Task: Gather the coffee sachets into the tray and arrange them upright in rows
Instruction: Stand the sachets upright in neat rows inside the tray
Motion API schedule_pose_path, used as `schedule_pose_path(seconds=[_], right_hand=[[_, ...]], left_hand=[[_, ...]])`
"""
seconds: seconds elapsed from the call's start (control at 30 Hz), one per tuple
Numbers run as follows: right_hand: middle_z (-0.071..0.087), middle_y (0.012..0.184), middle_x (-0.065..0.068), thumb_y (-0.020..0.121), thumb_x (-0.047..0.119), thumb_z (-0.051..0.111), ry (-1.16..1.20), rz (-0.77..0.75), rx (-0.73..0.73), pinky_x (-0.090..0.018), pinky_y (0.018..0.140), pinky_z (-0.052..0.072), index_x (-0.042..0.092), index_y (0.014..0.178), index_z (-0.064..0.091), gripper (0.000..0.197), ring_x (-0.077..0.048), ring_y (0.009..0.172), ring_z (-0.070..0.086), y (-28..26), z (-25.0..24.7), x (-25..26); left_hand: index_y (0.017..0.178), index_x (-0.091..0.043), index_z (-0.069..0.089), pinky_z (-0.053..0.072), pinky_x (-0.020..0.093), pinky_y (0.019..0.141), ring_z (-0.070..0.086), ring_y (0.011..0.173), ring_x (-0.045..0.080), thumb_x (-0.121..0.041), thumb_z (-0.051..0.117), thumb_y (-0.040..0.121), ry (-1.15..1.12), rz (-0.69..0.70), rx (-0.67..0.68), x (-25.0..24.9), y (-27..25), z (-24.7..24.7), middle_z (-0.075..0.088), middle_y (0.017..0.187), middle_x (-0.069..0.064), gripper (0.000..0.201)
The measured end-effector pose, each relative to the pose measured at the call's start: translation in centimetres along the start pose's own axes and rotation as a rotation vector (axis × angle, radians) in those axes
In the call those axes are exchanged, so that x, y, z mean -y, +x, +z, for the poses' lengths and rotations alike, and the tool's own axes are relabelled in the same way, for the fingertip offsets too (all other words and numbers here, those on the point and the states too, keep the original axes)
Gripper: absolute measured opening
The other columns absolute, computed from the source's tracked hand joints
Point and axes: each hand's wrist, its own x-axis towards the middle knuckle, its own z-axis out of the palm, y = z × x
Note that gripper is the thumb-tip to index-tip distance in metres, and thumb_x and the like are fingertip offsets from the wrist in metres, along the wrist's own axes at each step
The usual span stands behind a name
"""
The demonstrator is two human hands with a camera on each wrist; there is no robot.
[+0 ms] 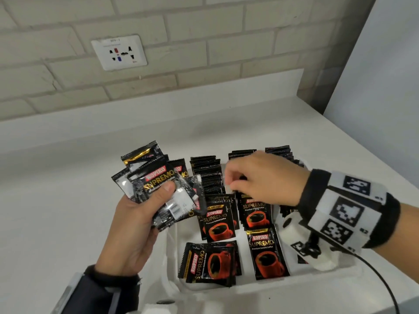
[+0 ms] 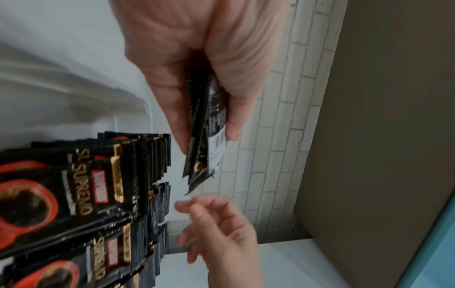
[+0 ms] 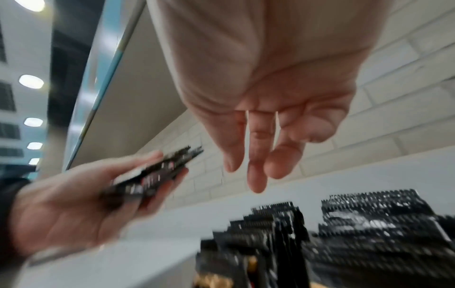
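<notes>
Grip, head view: we see our left hand (image 1: 133, 225) clamping a fanned bundle of sachets (image 1: 156, 184) under the thumb, above the tray's left edge; our right hand (image 1: 260, 177) hovers over the middle rows, fingers loosely bent, apparently empty.
Tray (image 1: 172, 243), head view: several upright rows (image 1: 207, 173) stand at the back; a few flat sachets (image 1: 209, 261) lie in front.
Left wrist view: thumb and fingers pinch the bundle edge-on.
Right wrist view: fingers relaxed, nothing held; heavy blur.
Progress: we judge it well along; bundle and flat ones remain.
Hidden: rightmost row sits behind our wrist.
</notes>
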Motion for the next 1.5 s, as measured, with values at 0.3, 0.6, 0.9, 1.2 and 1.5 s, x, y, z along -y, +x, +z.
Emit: schedule_pose_path(seconds=[0.3,0.6,0.9,1.2,1.5], right_hand=[[0.058,0.078,-0.004,0.070,0.041,0.073,0.606,0.163,-0.023,-0.026,0.050,0.053,0.026,0.090,0.044,0.039,-0.008,0.052,0.061,-1.4,1.1,1.3],[0.058,0.069,-0.005,0.083,0.010,0.063,1.163,0.294,-0.056,-0.022,0.045,0.053,0.007,0.093,0.050,0.016,-0.008,0.047,0.052,-1.6,2.3,-1.1],[0.069,0.073,-0.004,0.059,0.012,0.066,1.438,0.276,-0.328,-0.017,0.046,0.050,0.010,0.090,0.057,0.033,-0.011,0.056,0.062,-3.1,-0.3,-2.9],[0.070,0.087,-0.011,0.037,0.036,0.089,1.538,0.165,-0.146,-0.021,0.050,0.052,0.017,0.082,0.074,0.052,-0.016,0.064,0.064,-4.9,1.8,-3.7],[0.073,0.087,-0.009,0.049,0.017,0.076,1.580,0.276,-0.413,-0.028,0.055,0.056,0.009,0.087,0.067,0.040,-0.018,0.070,0.069,-7.9,2.2,-5.5]], left_hand=[[0.098,-0.011,0.067,0.054,0.026,0.055,0.071,0.077,0.023,-0.020,0.071,0.058,0.066,-0.018,0.006,1.7,0.4,5.2,0.074,0.086,0.010,0.041],[0.127,-0.006,0.051,0.055,0.025,0.058,0.069,0.093,0.021,-0.017,0.065,0.068,-0.094,-0.194,0.055,2.2,-0.3,4.8,0.070,0.107,0.010,0.062],[0.102,-0.001,0.062,0.050,0.019,0.047,0.071,0.075,0.016,-0.014,0.066,0.066,-0.015,-0.167,-0.029,2.6,-0.4,4.6,0.074,0.087,0.009,0.038],[0.087,-0.010,0.064,0.047,0.017,0.042,0.068,0.064,0.011,-0.013,0.069,0.060,0.000,-0.154,-0.075,2.1,-0.5,4.7,0.073,0.074,0.003,0.028],[0.087,-0.004,0.063,0.053,0.019,0.048,0.069,0.064,0.010,-0.022,0.071,0.048,0.006,-0.074,-0.152,0.8,-0.9,1.6,0.073,0.071,0.002,0.044]])
